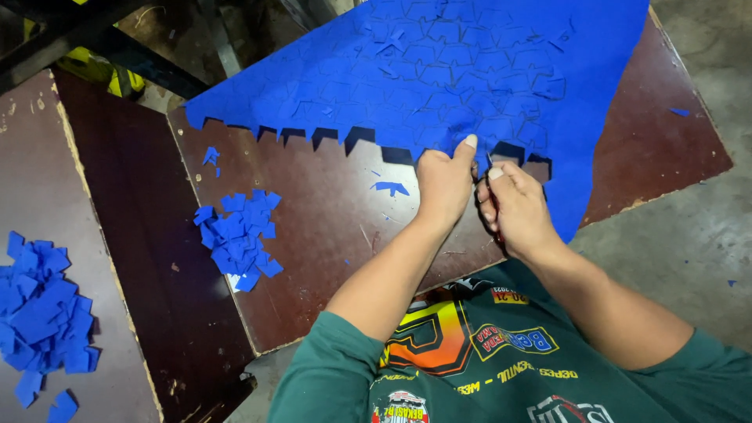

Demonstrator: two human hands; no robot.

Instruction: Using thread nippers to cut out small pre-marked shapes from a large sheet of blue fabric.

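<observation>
Pinching the blue sheet (470, 70) at its notched edge, my left hand (442, 184) and right hand (513, 207) both grip it; it seems light, floppy, easily torn.

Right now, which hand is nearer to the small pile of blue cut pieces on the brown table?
Left. The left hand grips the blue sheet's edge, on the pile's side. The right hand is beyond it, farther from the pile.

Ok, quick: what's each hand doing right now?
Left hand: pinching the edge of the blue sheet.
Right hand: fingers closed at the same edge; exact hold cannot be told.
</observation>
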